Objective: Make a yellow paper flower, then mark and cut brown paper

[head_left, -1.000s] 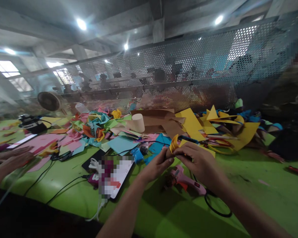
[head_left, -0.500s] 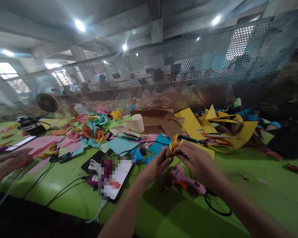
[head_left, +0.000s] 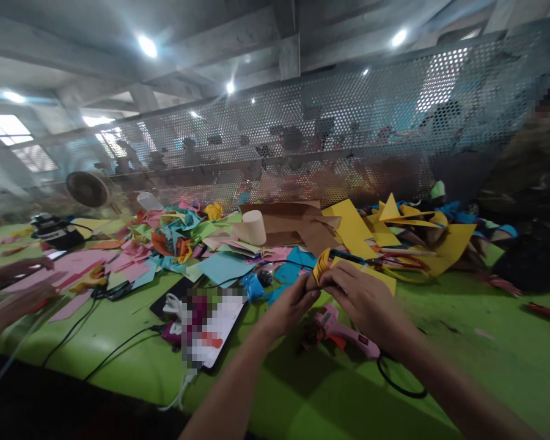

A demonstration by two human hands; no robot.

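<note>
The yellow roll [head_left: 321, 267] tilts up and away from the left hand [head_left: 285, 310] and right hand [head_left: 367, 305], both pinching its lower end, which I can't see clearly.

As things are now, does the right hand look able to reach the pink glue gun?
Probably yes: the pink glue gun lies close to the right hand, its handle uncovered. However, this hand is holding the yellow piece, so it would likely need to let go first.
</note>
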